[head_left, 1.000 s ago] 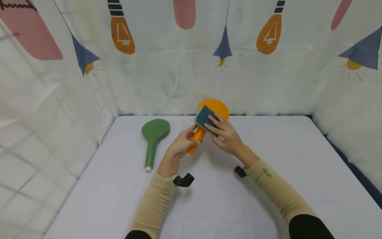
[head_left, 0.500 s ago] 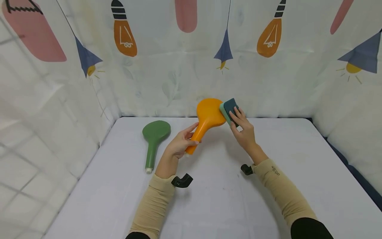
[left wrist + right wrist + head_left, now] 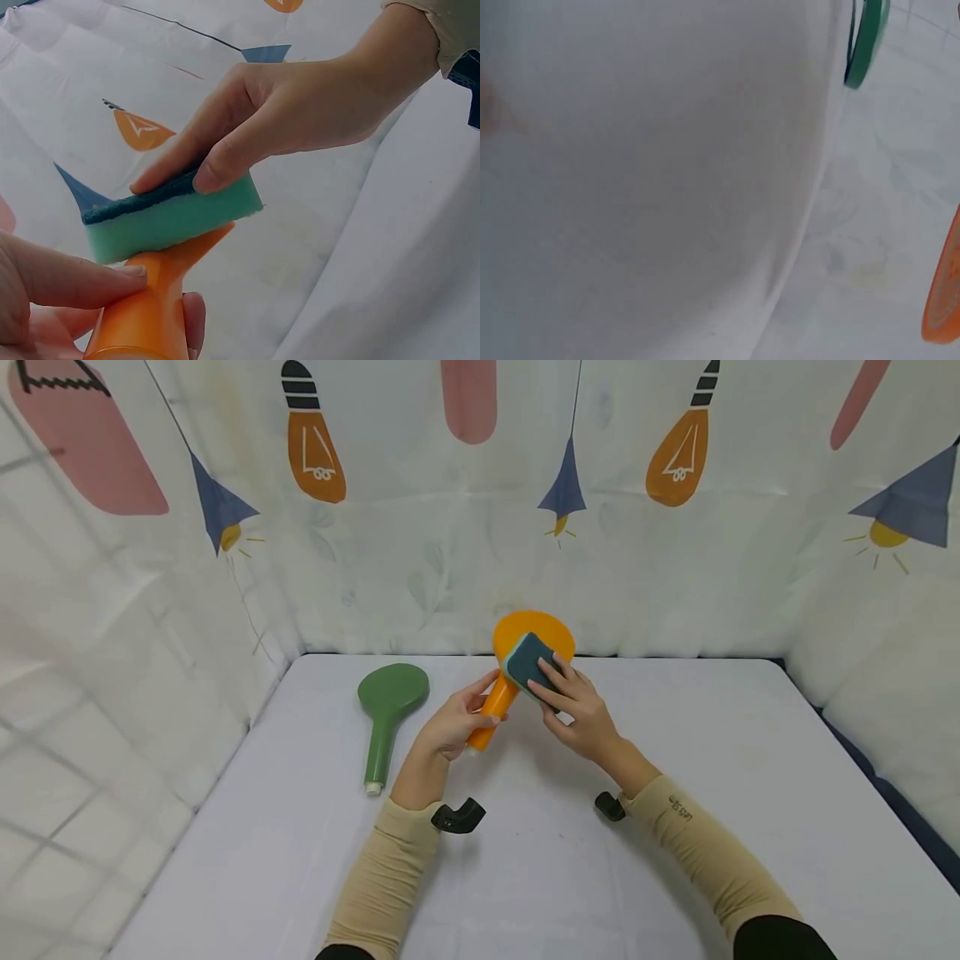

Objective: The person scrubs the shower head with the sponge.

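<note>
My left hand (image 3: 452, 725) grips the handle of an orange shower head (image 3: 534, 627), holding it raised with its round head up and away from me. The right hand (image 3: 585, 714) holds a two-layer scouring sponge (image 3: 531, 662), thumb at its edge and fingers over the dark teal pad. In the left wrist view, the sponge's light green side (image 3: 172, 229) lies against the back of the shower head, near the neck. A green shower head (image 3: 392, 693) rests on the table to the left, its pale connector end towards me. The right wrist view shows only the orange head's edge (image 3: 943, 300).
A white cloth covers the table (image 3: 525, 877). A white curtain (image 3: 420, 543) printed with lamps and bulbs hangs behind the table and along its sides. Both wrists carry a small black camera mount (image 3: 459, 817).
The right hand moved the sponge from the neck out to the head's right rim, then back down towards the neck. The left hand keeps its grip; the green shower head stays put.
</note>
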Available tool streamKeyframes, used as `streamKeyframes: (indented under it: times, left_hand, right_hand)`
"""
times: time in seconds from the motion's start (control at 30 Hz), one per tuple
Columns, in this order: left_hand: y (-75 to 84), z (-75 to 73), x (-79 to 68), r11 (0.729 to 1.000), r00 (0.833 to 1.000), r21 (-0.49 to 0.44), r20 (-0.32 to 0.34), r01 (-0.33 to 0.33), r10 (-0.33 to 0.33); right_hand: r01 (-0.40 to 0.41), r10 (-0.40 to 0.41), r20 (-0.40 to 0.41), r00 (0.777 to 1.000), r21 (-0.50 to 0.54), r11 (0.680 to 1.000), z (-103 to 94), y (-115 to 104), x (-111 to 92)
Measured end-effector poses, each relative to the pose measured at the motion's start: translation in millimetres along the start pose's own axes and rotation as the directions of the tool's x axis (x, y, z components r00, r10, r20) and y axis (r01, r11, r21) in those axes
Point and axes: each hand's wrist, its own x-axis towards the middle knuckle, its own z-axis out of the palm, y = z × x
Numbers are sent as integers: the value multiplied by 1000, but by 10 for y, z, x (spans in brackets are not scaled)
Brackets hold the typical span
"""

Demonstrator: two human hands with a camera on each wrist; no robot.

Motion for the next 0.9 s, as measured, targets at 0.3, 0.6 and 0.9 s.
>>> streamKeyframes:
  times: [0.3,0.6,0.9]
  left_hand:
    - [-2,34,12,999,1000,36,18,-8,7]
    - [-49,72,24,997,999,72,54,-8,4]
    - [-42,87,18,996,998,87,58,-12,7]
  right_hand:
    - [-145,146,-100,984,13,989,-124,181,52]
    - [-366,368,-106,924,42,930,-251,356,-4]
    - [-308,308,-7,951,-59,949,-208,248,78]
